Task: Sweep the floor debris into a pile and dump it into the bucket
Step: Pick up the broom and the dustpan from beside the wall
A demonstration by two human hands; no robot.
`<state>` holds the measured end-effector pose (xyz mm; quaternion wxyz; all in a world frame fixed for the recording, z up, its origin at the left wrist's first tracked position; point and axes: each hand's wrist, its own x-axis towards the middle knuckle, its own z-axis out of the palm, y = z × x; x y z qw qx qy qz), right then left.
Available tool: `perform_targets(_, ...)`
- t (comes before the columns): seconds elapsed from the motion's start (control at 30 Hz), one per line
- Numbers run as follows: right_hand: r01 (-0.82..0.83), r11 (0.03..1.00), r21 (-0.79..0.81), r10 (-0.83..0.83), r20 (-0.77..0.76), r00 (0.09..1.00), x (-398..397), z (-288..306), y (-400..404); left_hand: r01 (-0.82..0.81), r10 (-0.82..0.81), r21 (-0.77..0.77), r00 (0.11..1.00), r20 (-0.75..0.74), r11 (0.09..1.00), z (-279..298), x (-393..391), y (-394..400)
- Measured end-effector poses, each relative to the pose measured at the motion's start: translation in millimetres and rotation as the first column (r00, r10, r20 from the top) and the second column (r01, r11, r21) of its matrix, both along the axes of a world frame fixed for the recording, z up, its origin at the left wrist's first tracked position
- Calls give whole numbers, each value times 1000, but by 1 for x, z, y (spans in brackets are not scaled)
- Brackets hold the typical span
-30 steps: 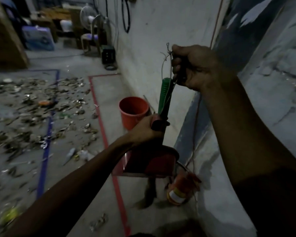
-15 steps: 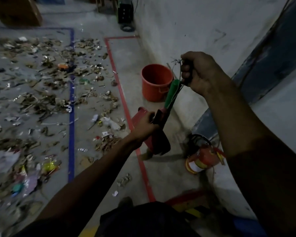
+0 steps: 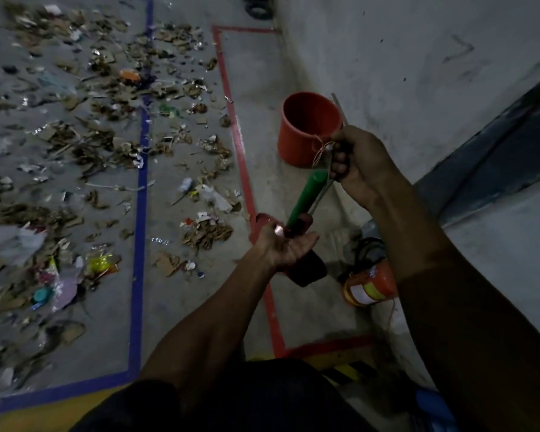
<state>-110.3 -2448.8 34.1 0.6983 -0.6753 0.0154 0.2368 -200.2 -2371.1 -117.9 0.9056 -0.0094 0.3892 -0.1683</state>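
Compared with half a second ago, the view has tipped further down and both hands sit lower and nearer the wall; the bucket (image 3: pixel 307 127) now shows just behind the right hand (image 3: pixel 360 165) instead of off to its left. That right hand stays curled tight round the top of a thin stick, where a bit of orange string (image 3: pixel 321 149) is knotted. The left hand (image 3: pixel 286 244) has changed: earlier it gripped the red neck of the dustpan (image 3: pixel 306 269), now its palm faces up with the fingers loosely spread under the neck, and whether they hold it I cannot tell. The green handle (image 3: pixel 307 194) slants up from the left hand toward the right hand, beside the stick. The dustpan's dark red pan hangs below the left hand, over the red floor line (image 3: pixel 240 151). The bucket stands upright on the floor against the wall, just right of that line. Debris (image 3: pixel 85 141) lies unswept across the floor left of the red line, on both sides of the blue line (image 3: pixel 142 169), much as before. An orange canister (image 3: pixel 371 286) lies on its side by the wall, near the dustpan; its pale label is too blurred to read. No writing is legible anywhere.
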Motion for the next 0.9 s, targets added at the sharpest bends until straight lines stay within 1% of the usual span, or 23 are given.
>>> perform_targets(0.03, 4, 1000, 4, -4, -3, 1000, -3, -3, 1, -15, 15, 1, 1000, -15, 1000, -1, 1, -3)
perform_targets(0.17, 34, 999, 29, -33, -32, 999, -12, -13, -6, -71, 66, -116, 997, -49, 991, -8, 4, -14)
perform_targets(0.27, 65, 997, 42, -63, -54, 997, -18, -20, -17, -154, 139, -179, 986, -90, 972, -12, 10, -21)
perform_targets(0.33, 115, 992, 55, -110, -76, 991, -23, -24, -25, -220, 198, -197, 972, -127, 955, -15, 16, -24)
perform_targets(0.4, 143, 987, 72, -135, -105, 985, -27, -28, -32, -265, 238, -170, 957, -166, 949, -18, 20, -26)
perform_targets(0.47, 148, 986, 80, -137, -135, 981, -32, -32, -39, -262, 236, -122, 952, -196, 957, -21, 21, -30)
perform_targets(0.57, 143, 985, 94, -129, -143, 981, -39, -37, -48, -213, 198, -42, 953, -231, 976, -19, 19, -36)
perform_targets(0.63, 139, 985, 100, -124, -143, 982, -43, -39, -55, -188, 185, 6, 959, -217, 982, -20, 20, -39)
perform_targets(0.77, 94, 992, 83, -82, -129, 988, -51, -39, -71, -130, 132, 26, 968, -212, 991, -18, 20, -41)
perform_targets(0.9, 78, 992, 102, -68, -102, 992, -53, -37, -88, -41, 65, 111, 974, -217, 993, -15, 30, -40)
